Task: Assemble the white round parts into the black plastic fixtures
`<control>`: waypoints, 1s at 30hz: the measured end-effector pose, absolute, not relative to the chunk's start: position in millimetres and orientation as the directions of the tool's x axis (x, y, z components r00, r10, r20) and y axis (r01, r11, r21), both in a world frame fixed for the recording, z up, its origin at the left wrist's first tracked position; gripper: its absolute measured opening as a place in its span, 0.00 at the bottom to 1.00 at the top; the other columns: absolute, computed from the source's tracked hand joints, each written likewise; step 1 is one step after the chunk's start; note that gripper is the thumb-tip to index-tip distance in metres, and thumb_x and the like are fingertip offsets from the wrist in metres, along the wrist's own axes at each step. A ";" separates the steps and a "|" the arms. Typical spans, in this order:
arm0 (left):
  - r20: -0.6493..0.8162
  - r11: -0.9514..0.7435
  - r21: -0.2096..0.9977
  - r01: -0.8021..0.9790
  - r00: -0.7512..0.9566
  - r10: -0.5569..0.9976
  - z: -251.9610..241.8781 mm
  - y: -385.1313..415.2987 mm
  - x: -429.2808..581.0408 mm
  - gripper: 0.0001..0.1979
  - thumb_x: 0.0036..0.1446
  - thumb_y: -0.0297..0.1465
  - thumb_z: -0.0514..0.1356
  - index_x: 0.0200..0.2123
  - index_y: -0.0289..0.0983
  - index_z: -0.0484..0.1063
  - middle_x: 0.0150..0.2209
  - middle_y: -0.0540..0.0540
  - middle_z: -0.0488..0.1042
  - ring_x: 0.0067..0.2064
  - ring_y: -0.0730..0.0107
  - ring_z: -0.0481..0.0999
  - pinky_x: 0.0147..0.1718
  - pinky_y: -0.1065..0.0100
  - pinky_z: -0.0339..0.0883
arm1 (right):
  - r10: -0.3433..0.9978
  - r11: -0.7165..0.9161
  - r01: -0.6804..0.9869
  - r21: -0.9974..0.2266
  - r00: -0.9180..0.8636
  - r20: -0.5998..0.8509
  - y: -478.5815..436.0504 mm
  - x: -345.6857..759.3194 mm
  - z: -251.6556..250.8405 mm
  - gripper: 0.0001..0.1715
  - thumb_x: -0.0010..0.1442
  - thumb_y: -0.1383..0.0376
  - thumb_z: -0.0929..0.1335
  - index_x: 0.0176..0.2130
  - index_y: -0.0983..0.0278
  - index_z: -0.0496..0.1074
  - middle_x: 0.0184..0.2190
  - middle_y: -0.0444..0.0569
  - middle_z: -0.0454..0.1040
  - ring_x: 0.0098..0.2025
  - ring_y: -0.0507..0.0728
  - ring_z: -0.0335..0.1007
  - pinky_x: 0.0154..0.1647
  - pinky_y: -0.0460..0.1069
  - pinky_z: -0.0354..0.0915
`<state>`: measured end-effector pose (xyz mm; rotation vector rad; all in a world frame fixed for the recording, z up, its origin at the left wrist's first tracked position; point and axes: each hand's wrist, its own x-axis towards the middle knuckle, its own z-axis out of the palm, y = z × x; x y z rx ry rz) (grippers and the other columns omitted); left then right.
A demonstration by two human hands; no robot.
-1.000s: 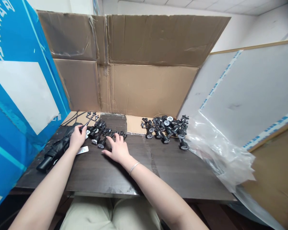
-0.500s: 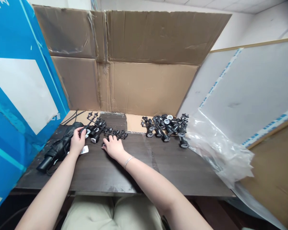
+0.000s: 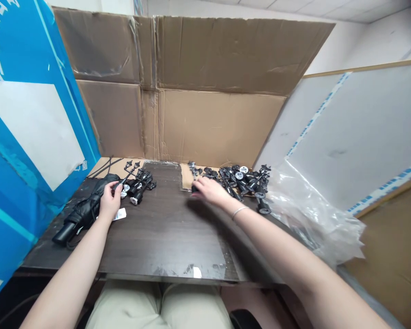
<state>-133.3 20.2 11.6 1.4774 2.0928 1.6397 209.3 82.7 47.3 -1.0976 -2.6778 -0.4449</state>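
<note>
My left hand [image 3: 110, 198] is closed on the post of a small black lamp [image 3: 129, 172], whose two lantern heads point up. Right beside it lies a small pile of black lamps [image 3: 137, 197] with round pale undersides. My right hand [image 3: 208, 189] is closed round the dark base of another lamp [image 3: 192, 169], slightly blurred, at the left edge of a larger pile of black lamps [image 3: 245, 180].
A black folded umbrella [image 3: 85, 205] lies at the left of the dark table [image 3: 150, 242], near a white tag [image 3: 120, 214]. Cardboard [image 3: 219, 125] stands behind. Clear plastic sheeting [image 3: 315, 219] hangs at the right.
My right hand has moved right, from near the left pile to the larger pile, and a lamp is now in it. The lamps that lay ahead of it are gone from that spot. My left hand stays put.
</note>
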 end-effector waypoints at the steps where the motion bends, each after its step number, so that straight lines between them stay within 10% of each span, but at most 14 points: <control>1: 0.455 -0.056 0.790 0.611 -0.522 0.722 11.1 20.8 -133.4 0.20 0.51 0.41 0.52 0.43 0.35 0.65 0.38 0.42 0.71 0.35 0.66 0.71 0.35 0.68 0.65 | 0.667 0.643 0.736 0.212 -0.674 0.317 91.7 228.0 53.4 0.21 0.59 0.55 0.61 0.46 0.67 0.66 0.41 0.59 0.67 0.44 0.61 0.62 0.41 0.52 0.60; 11: 0.468 -0.055 0.770 0.635 -0.504 0.727 9.6 21.1 -134.1 0.20 0.50 0.42 0.52 0.42 0.35 0.67 0.35 0.44 0.73 0.32 0.67 0.71 0.32 0.68 0.65 | 0.901 0.282 0.915 0.288 -0.356 0.248 137.7 371.7 57.8 0.18 0.57 0.58 0.62 0.44 0.66 0.66 0.40 0.57 0.70 0.44 0.63 0.64 0.38 0.53 0.62; 24: 0.449 -0.047 0.780 0.623 -0.507 0.736 9.5 19.6 -133.7 0.20 0.50 0.42 0.53 0.42 0.35 0.67 0.31 0.45 0.72 0.30 0.68 0.70 0.31 0.69 0.65 | 0.899 0.252 0.953 0.171 -0.295 0.323 135.0 367.3 24.3 0.25 0.52 0.61 0.63 0.49 0.67 0.64 0.44 0.59 0.70 0.48 0.64 0.63 0.47 0.56 0.59; 30: 0.488 -0.084 0.766 0.638 -0.492 0.721 8.9 20.5 -135.2 0.19 0.50 0.42 0.54 0.42 0.36 0.67 0.30 0.47 0.70 0.30 0.69 0.69 0.31 0.69 0.64 | 0.723 0.253 0.949 -0.189 -0.055 0.689 132.2 379.2 39.8 0.23 0.46 0.67 0.62 0.44 0.68 0.67 0.38 0.57 0.71 0.43 0.62 0.65 0.46 0.56 0.60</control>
